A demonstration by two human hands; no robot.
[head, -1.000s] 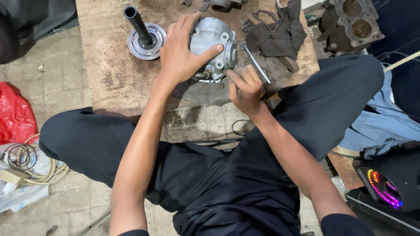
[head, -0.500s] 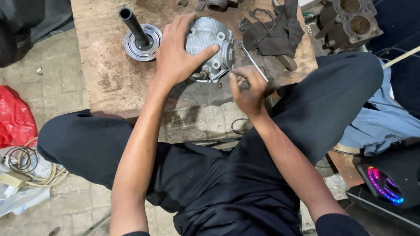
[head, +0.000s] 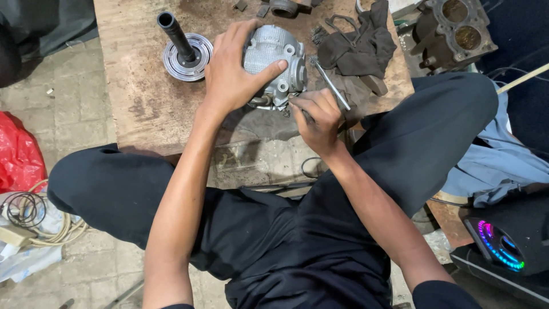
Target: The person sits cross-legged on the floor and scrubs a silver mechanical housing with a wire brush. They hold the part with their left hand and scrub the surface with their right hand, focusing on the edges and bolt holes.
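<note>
My left hand (head: 231, 71) lies spread over a grey cast-metal engine part (head: 276, 62) on a low wooden board (head: 143, 97), fingers wrapped on its top and thumb pressed on its near side. My right hand (head: 318, 117) sits just right of the part, fingers closed around a thin metal rod tool (head: 330, 84) that points up and away toward the part's right edge.
A round metal disc with an upright black shaft (head: 182, 48) stands left of the part. Dark rags (head: 360, 46) and a two-hole engine block (head: 454, 31) lie at the right. A red bag (head: 20, 154) and coiled cables (head: 26, 214) sit on the floor at left.
The view has shifted slightly. My right hand has drawn a little nearer and lower beside the part, still on the tool. My left hand stays on the part.
</note>
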